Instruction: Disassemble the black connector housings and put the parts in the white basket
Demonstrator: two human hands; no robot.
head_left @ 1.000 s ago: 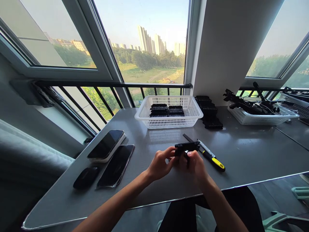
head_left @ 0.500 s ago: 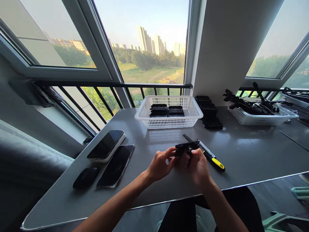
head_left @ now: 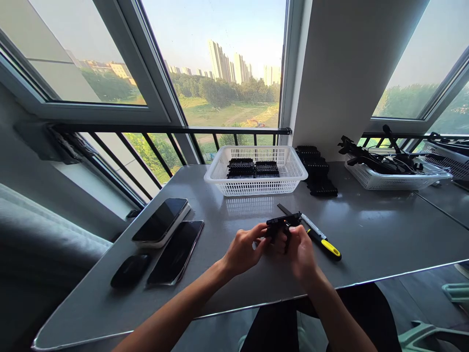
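A small black plastic part [head_left: 281, 224] is held between both hands above the grey table. My left hand [head_left: 242, 250] pinches its left end between thumb and fingers. My right hand [head_left: 302, 252] grips the right side, with the thumb on top and fingers curled beneath. Just beyond and to the right lie a file with a black and yellow handle [head_left: 332, 249] and a white marker [head_left: 314, 227]. The file's blade passes partly behind the black part.
Behind the hands, a white basket [head_left: 262, 187] holds black ribbed parts [head_left: 241, 167]. More black parts [head_left: 318, 171] are stacked beside it. A second basket [head_left: 388, 182] holds black pieces. Two phone-like devices [head_left: 176, 252] and a black mouse [head_left: 130, 270] lie left.
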